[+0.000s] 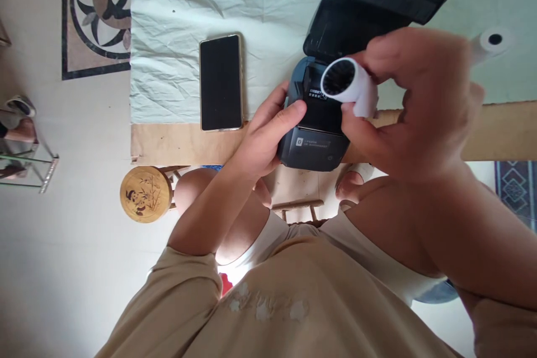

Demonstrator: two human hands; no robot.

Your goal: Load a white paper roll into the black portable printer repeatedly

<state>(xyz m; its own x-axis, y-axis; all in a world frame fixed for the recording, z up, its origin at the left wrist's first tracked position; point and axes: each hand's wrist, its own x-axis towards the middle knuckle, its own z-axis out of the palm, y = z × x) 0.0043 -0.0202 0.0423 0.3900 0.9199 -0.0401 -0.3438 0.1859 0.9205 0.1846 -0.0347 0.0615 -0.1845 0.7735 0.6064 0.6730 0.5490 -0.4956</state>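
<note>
My left hand (pixel 268 131) grips the side of a small black thermal printer (pixel 314 148), its thumb lying over the front edge. The printer's lid (pixel 377 5) is swung open toward the far side, and its paper bay faces up. Between the thumb and fingers of my right hand (pixel 419 95) is a white paper roll (pixel 367 92), tilted over the bay's right side with its dark hollow end facing left. Part of the bay is hidden behind the roll. Another white paper roll (pixel 497 47) is on the cloth beyond my right hand, partly covered by it.
A phone (pixel 221 84) with a dark screen lies left of the printer on the pale green cloth (pixel 168 17). The table's bare wooden edge (pixel 188 142) runs along the near side. A round wooden stool (pixel 146 194) stands on the floor at the left.
</note>
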